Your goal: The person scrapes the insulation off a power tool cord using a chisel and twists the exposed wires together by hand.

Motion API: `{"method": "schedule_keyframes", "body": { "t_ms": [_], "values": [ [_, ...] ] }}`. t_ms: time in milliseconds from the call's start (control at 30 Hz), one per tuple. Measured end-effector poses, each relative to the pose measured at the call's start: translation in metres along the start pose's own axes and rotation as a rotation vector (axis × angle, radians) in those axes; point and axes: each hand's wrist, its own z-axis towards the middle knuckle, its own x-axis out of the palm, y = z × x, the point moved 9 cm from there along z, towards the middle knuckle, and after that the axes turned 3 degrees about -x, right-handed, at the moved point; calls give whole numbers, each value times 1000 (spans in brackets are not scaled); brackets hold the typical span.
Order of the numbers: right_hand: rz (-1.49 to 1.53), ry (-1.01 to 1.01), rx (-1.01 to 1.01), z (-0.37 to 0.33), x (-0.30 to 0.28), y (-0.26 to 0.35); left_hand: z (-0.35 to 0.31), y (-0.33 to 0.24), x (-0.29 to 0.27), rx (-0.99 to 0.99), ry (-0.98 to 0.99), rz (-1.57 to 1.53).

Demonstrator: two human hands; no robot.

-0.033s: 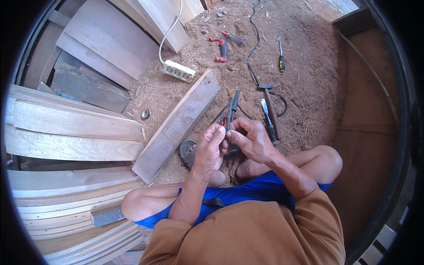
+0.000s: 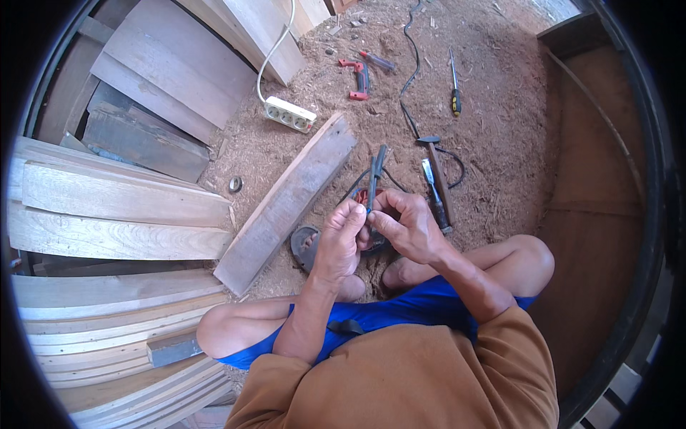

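My left hand (image 2: 339, 242) and my right hand (image 2: 414, 230) meet in front of my crossed legs, fingertips pinched together. Between them is the end of a black power cord (image 2: 372, 179), with a thicker dark sleeve (image 2: 379, 161) standing up beyond the fingers. A small bit of blue shows at the fingertips; the fingers hide what it is. Beneath the hands sits a partly covered dark tool body with red parts (image 2: 362, 194). Beside my left wrist lies a round grey metal piece (image 2: 303, 243).
A wooden beam (image 2: 286, 200) lies left of my hands, a white power strip (image 2: 290, 115) beyond it. Right are a hammer (image 2: 438, 168) and a chisel (image 2: 432, 187). Farther off lie a screwdriver (image 2: 455, 96) and a red-black handle shell (image 2: 362, 80). Stacked boards (image 2: 121, 207) line the left.
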Motion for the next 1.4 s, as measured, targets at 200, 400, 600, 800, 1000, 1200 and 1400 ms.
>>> {"method": "schedule_keyframes", "body": {
  "t_ms": [200, 400, 600, 800, 1000, 1200, 1400],
  "values": [
    [-180, -70, -15, -2, 1, 10, 0, 0, 1, 23, -32, 239],
    [-321, 1, -106, -5, 8, 15, -3, 1, 3, -108, 14, 204],
    [-134, -8, -85, -7, 12, 12, -6, 6, -2, -176, 41, -11],
    [121, 58, -76, -4, 10, 2, -6, 2, -1, -176, -19, -65],
    [468, 115, 256, -1, 2, -9, -8, 1, -1, -132, 115, 75],
    [583, 64, 114, -5, -8, -14, -13, -3, 5, -162, 175, 242],
    [800, 93, 189, -12, -10, -25, -13, -18, 0, 18, 195, 319]
  ]
}}
